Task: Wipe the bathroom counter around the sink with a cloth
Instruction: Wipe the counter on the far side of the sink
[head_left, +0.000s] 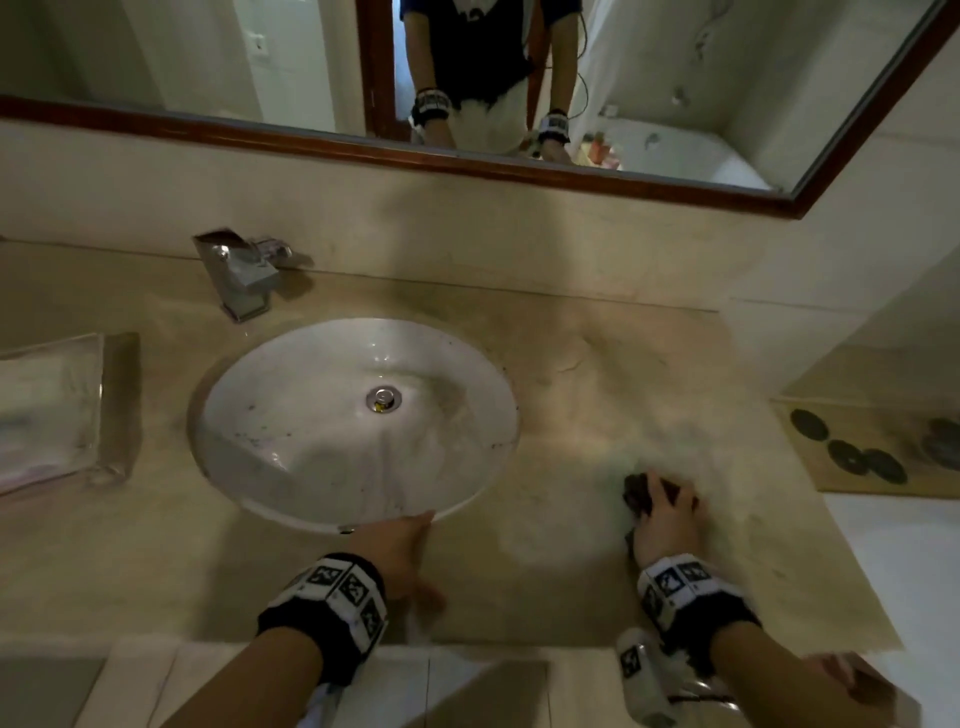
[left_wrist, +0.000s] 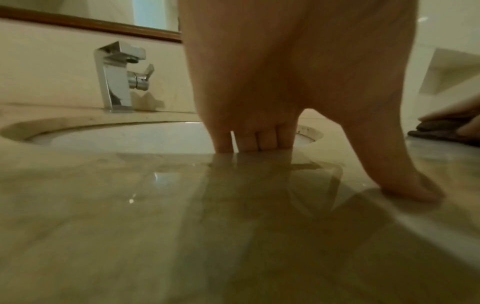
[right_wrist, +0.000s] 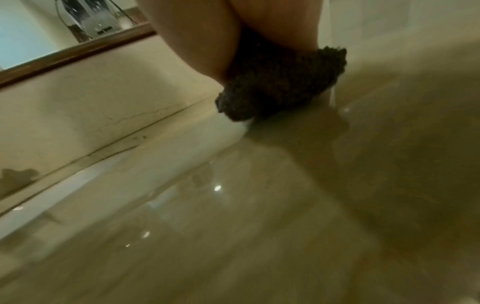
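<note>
A dark bunched cloth (head_left: 638, 491) lies on the beige marble counter (head_left: 561, 577), right of the oval white sink (head_left: 311, 415). My right hand (head_left: 667, 514) lies over the cloth, and its fingers curl round it and press it down. In the right wrist view the cloth (right_wrist: 280, 86) bulges out from under my palm. My left hand (head_left: 413, 548) rests flat on the counter at the sink's front rim. Its fingers (left_wrist: 249, 142) are straight and its thumb (left_wrist: 405, 185) is spread to the side. From the left wrist, the cloth (left_wrist: 436, 131) shows at the far right.
A square chrome faucet (head_left: 241, 275) stands behind the sink at the left. A clear glass tray (head_left: 47, 410) sits on the counter's left end. A wood-framed mirror (head_left: 467, 67) runs along the back wall. The counter ends at the right above a mat (head_left: 872, 457) with dark discs.
</note>
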